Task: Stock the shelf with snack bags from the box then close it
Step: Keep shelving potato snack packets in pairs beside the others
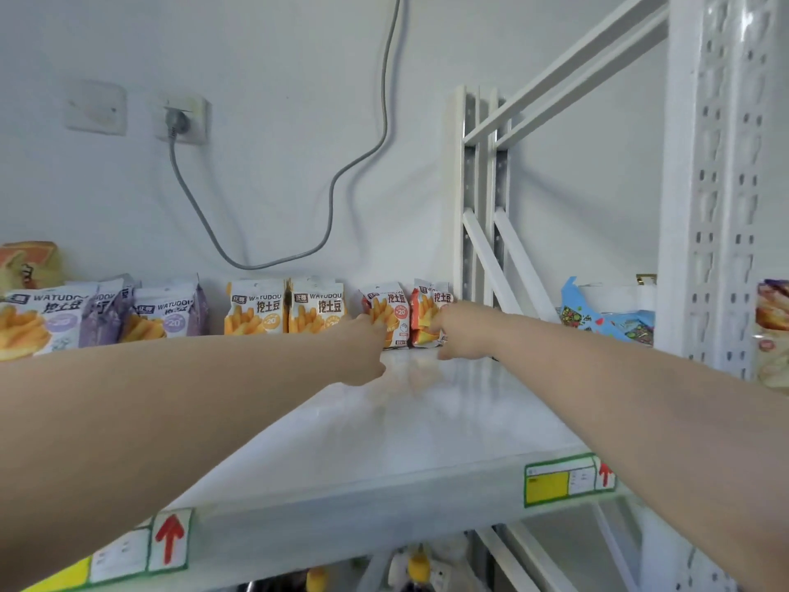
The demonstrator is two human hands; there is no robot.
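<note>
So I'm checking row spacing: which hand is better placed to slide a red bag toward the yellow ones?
Probably left: the left hand touches the nearer red bag, beside the yellow bags.

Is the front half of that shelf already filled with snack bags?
No, the snack bags stand only along the back by the wall, and the shelf surface in front of them is bare.

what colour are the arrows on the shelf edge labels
Red, on white labels with green borders; the arrow at the shelf's front edge shows best in the head view.
</note>
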